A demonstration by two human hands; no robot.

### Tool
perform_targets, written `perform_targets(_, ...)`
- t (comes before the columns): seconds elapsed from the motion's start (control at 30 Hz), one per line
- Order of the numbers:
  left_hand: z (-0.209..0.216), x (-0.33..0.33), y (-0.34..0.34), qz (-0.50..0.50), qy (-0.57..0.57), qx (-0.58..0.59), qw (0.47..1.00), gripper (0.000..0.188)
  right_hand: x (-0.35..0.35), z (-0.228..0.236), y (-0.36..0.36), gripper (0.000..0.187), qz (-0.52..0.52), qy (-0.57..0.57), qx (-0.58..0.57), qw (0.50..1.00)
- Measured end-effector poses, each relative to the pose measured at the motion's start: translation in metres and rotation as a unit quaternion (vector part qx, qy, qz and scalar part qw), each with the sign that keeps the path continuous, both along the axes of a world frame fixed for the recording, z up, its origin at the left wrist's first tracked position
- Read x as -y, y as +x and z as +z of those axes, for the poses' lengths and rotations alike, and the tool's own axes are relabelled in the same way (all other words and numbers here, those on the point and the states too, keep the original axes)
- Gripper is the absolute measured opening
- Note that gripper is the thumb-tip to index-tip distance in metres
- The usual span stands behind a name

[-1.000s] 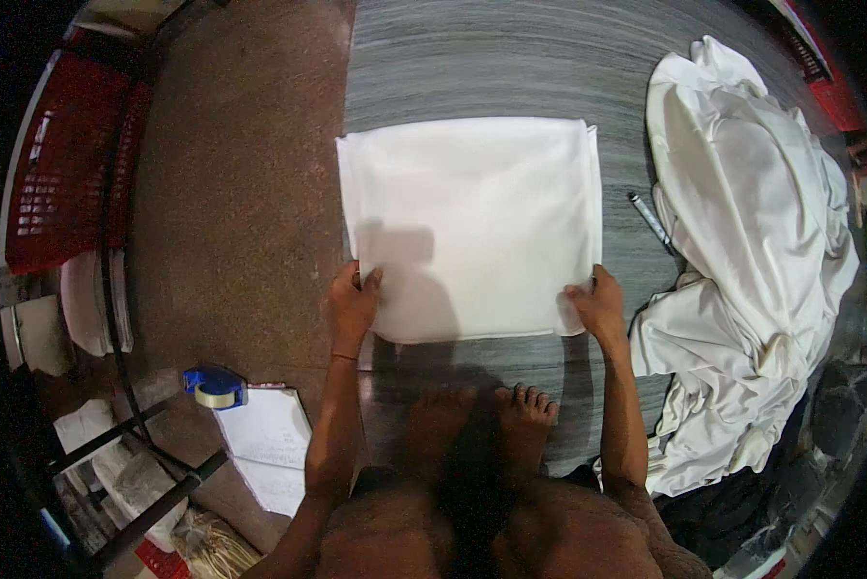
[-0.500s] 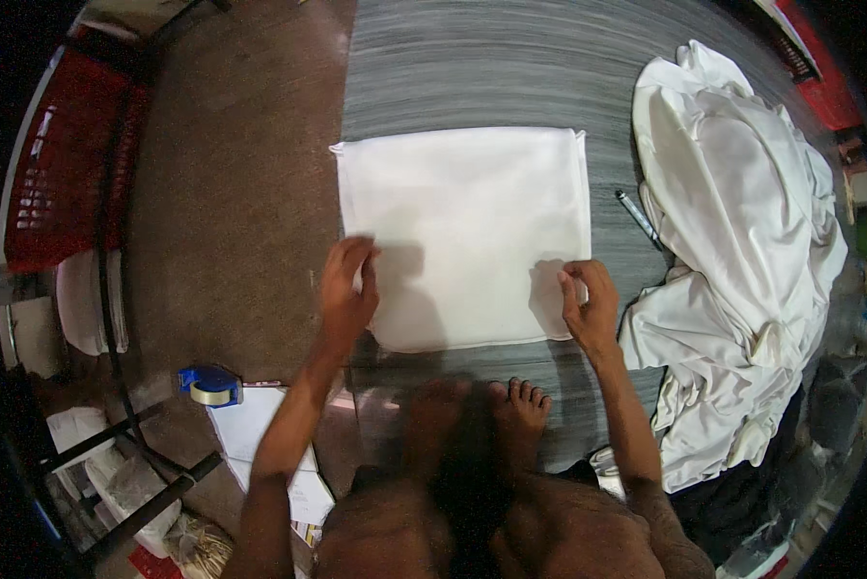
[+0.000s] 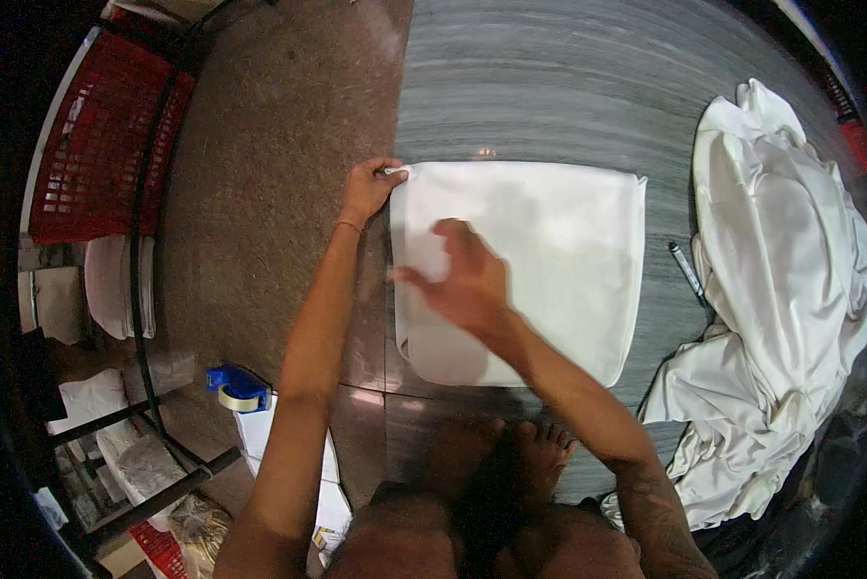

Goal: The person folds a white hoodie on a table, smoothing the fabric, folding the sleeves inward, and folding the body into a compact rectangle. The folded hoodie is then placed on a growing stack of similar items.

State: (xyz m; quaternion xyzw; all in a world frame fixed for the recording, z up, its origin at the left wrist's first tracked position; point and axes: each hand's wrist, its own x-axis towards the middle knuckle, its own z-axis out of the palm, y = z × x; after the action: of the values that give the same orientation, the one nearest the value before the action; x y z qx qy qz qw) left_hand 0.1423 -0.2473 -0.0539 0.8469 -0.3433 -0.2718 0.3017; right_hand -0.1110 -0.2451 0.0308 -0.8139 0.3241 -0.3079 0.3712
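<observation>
A white cloth (image 3: 539, 289), folded into a flat, nearly square shape, lies on the grey streaked surface. At its far left corner, my left hand (image 3: 371, 188) is closed, with thumb and fingers pinching the cloth's edge. Over the left part of the cloth hovers my right hand (image 3: 467, 280), slightly blurred. Its fingers and thumb are spread apart and hold nothing. The cloth's far right corner sticks up in a small point.
To the right lies a heap of white fabric (image 3: 771, 270) with a marker pen (image 3: 687, 275) beside it. A blue tape dispenser (image 3: 237, 387) and white papers (image 3: 329, 507) are at lower left. A red basket (image 3: 105, 140) and a black metal frame (image 3: 153, 504) stand at the left.
My left hand has gone from the cloth's near left side to its far left corner and pinched it. My right hand has crossed leftward over the cloth and opened. The view has shifted slightly.
</observation>
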Motion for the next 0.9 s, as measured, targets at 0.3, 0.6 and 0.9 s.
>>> perform_targets(0.3, 0.022, -0.038, -0.045, 0.17, -0.203, 0.032, 0.964, 0.017, 0.028, -0.043, 0.031, 0.019, -0.075, 0.243, -0.001, 0.967)
perform_targets(0.6, 0.017, -0.03, -0.117, 0.098, -0.128, 0.167, 0.973, 0.044, 0.043, -0.023, 0.036, 0.018, -0.079, 0.322, 0.075, 0.941)
perform_targets(0.9, -0.003, -0.018, -0.103, 0.014, -0.137, 0.232, 0.963, 0.013, 0.038, -0.009, 0.038, 0.017, -0.04, 0.26, 0.052, 0.963)
